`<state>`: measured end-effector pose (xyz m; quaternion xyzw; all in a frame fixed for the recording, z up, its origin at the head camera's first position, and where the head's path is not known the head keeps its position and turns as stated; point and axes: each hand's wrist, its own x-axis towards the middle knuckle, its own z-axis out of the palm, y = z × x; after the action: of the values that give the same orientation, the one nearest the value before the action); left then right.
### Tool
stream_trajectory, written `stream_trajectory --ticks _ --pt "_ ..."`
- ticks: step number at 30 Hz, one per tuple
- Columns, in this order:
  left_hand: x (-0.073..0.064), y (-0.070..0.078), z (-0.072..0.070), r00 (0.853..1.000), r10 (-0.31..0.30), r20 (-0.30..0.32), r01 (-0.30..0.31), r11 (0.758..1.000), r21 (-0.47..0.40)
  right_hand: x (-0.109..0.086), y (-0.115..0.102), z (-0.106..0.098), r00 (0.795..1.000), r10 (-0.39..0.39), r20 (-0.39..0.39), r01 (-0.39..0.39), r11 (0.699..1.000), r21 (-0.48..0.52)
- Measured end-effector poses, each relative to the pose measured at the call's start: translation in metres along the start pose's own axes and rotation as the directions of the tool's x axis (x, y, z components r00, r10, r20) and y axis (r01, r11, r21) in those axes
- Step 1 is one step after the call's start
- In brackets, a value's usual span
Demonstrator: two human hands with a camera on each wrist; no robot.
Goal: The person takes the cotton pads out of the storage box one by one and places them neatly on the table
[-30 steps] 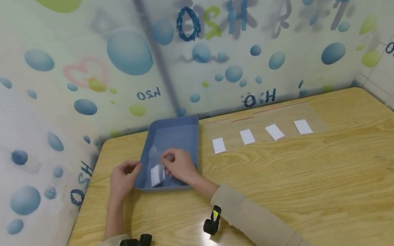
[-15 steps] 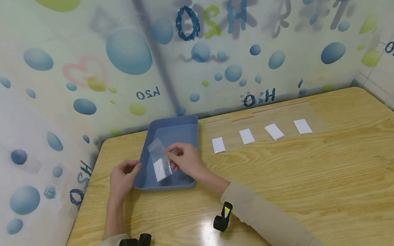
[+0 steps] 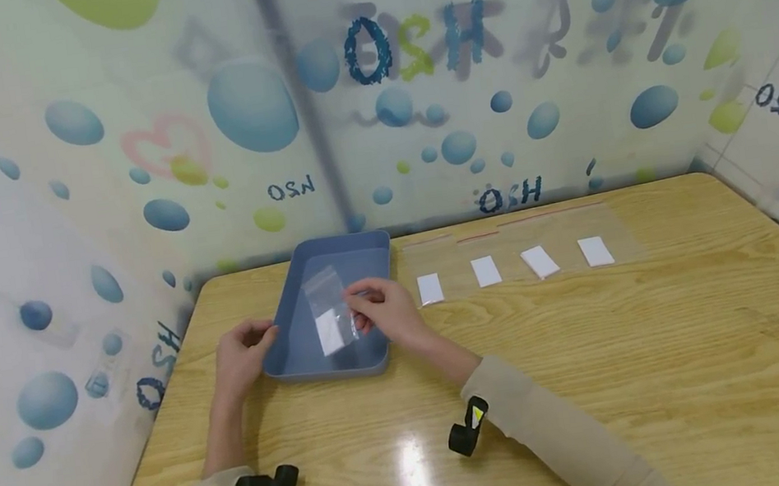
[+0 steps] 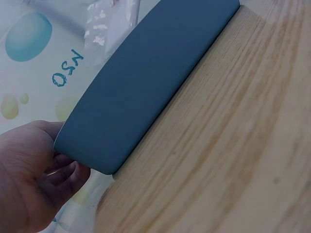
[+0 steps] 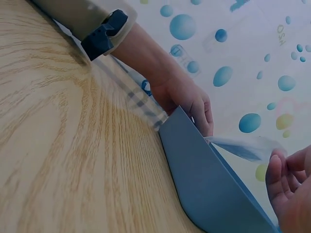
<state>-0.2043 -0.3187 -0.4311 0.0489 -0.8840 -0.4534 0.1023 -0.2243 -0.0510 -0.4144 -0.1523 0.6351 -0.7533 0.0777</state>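
A blue-grey rectangular tray (image 3: 356, 258) stands near the table's back left. My left hand (image 3: 239, 357) holds its left wall; in the left wrist view, the thumb and fingers of that hand (image 4: 36, 177) sit around the tray's corner (image 4: 116, 92). Over the tray, my right hand (image 3: 394, 315) pinches the right edge of a small clear zip bag (image 3: 324, 287). A flat white rectangular piece (image 3: 330, 333) shows in the bag's lower part. The right wrist view has the bag (image 5: 248, 146) hanging above the tray's rim, with the right hand (image 5: 294, 187) at its edge.
Right of the tray, several clear bags lie in a row on the wooden table (image 3: 600, 355), with white pieces such as this one (image 3: 486, 271) in them and red lines at some tops. A patterned curtain (image 3: 453, 109) hangs behind the table.
My right hand has lifted the zip bag from low in the tray and drawn it slightly to the right; the bag now shows flat. The left hand stays at the tray's left side.
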Motion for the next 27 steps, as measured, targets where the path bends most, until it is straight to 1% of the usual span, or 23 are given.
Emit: stream_trajectory --ticks 5,12,18,27 --pt "0.000 -0.001 0.000 1.000 0.005 0.000 -0.005 1.000 -0.001 -0.006 -0.005 -0.009 1.000 -0.006 0.009 0.005 1.000 0.015" --pt "-0.001 -0.001 0.000 1.000 0.015 0.005 -0.015 1.000 -0.010 -0.013 -0.010 -0.025 1.000 -0.018 -0.006 0.018 1.000 0.005" --pt "-0.002 -0.001 0.000 1.000 0.011 0.005 -0.011 1.000 -0.001 -0.019 -0.012 -0.039 1.000 0.000 -0.015 0.000 1.000 0.029" --pt "-0.003 0.000 0.000 1.000 0.017 0.002 -0.017 1.000 0.003 -0.026 -0.018 -0.058 0.999 0.012 -0.033 -0.012 1.000 0.007"
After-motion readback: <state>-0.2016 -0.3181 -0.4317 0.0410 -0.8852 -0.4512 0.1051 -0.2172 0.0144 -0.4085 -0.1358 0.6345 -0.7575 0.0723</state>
